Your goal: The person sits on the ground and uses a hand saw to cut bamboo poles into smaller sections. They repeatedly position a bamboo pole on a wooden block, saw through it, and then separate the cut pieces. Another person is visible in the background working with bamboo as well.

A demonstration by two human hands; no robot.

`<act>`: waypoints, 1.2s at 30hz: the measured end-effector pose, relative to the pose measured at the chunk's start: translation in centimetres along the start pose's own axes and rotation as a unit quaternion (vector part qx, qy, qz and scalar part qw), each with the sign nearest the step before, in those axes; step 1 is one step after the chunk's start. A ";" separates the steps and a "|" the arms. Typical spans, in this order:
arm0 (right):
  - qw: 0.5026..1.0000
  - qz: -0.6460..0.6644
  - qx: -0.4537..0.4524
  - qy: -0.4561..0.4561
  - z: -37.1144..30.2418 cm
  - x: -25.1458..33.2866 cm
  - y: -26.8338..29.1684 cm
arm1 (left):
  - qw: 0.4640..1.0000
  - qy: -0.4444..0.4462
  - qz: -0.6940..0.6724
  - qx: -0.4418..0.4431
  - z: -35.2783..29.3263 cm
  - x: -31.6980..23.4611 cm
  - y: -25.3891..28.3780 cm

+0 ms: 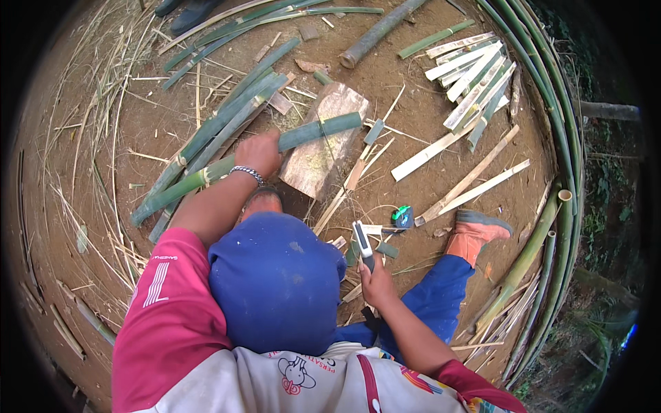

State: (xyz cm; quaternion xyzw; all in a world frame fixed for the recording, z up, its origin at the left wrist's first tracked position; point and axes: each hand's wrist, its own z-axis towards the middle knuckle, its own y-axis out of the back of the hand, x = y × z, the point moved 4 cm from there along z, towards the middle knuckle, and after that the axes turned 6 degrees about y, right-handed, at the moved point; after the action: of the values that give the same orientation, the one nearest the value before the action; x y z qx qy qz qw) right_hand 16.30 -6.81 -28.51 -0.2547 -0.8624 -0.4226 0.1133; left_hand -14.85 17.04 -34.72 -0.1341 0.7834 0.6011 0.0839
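Note:
My left hand [259,155] is closed around a green bamboo piece [320,131], palm down. The piece's far right end lies over a rough wooden block [313,162], and its other end runs down to the left beneath my wrist. My right hand [378,286], beside my bent knee, grips a slim hand tool [362,239] pointing away from me. The tool has a pale grey-white body and a dark lower part; its exact kind is not clear. Just right of it, a dark blue tape measure [402,217] with a green top sits on the ground.
More green bamboo lengths [234,113] lie left of the block. Pale split pieces [475,82] are piled at the far right. Long bamboo poles [561,241] curve along the right edge. Thin strips [89,103] litter the left ground. Another person's dark footwear [189,17] shows at the top.

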 end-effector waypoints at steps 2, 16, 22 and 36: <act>0.999 0.017 0.012 0.027 3.8 3.1 0.9 | 1.000 -0.007 -0.003 -0.017 0.0 0.6 -1.5; 1.000 0.014 0.004 0.013 1.3 0.4 -0.5 | 1.000 -0.005 -0.013 -0.020 -0.8 0.2 -1.5; 0.995 0.030 -0.035 0.083 12.8 10.9 3.1 | 1.000 0.005 -0.001 -0.004 0.3 -0.3 -0.3; 0.993 0.040 -0.055 0.094 12.5 9.8 2.5 | 1.000 -0.006 -0.008 0.007 0.4 -0.3 -0.3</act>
State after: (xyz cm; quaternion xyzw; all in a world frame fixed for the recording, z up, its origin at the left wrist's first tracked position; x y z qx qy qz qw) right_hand 9.58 7.66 -30.50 -0.2544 -0.8124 -0.4865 0.1967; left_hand -14.50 17.40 -35.07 -0.1362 0.7861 0.5955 0.0939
